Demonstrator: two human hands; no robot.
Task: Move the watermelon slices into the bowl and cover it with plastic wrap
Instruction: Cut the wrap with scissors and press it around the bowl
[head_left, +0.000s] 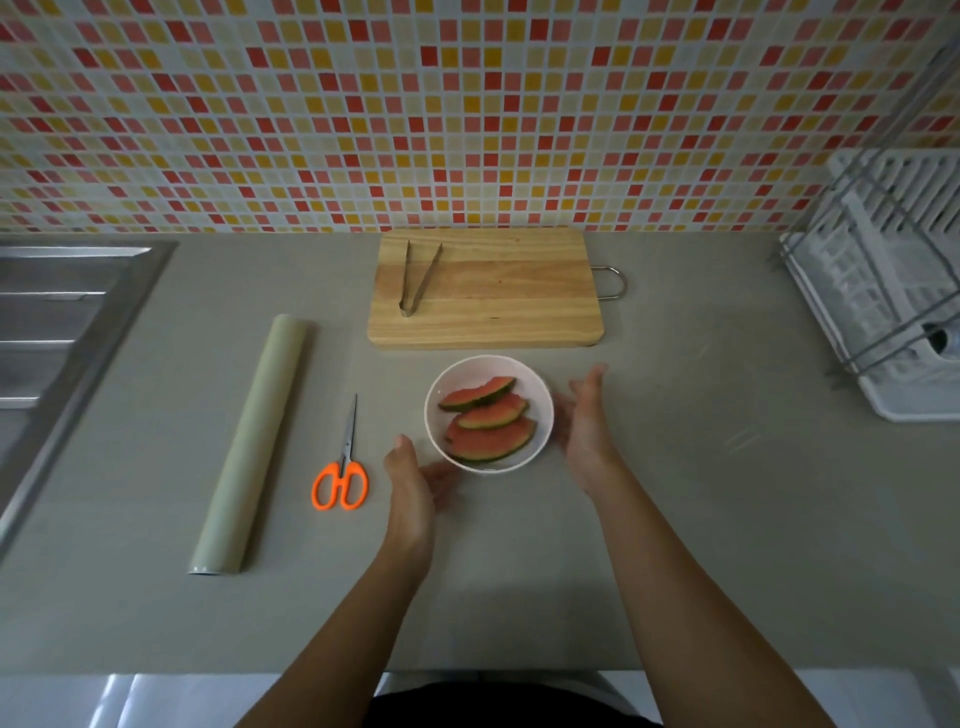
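A white bowl (543, 410) sits on the grey counter with three watermelon slices (488, 421) lying in it. My left hand (415, 483) is open at the bowl's near left side, fingers spread close to the rim. On the bowl's right side my right hand (587, 421) is also open, palm facing the bowl. Whether either hand touches the bowl I cannot tell. A roll of plastic wrap (252, 441) lies to the left. I cannot make out any wrap over the bowl.
Orange-handled scissors (343, 467) lie between the roll and the bowl. A wooden cutting board (498, 296) with metal tongs (415, 275) lies behind the bowl. A steel sink (57, 332) is at far left, a white dish rack (883, 291) at far right.
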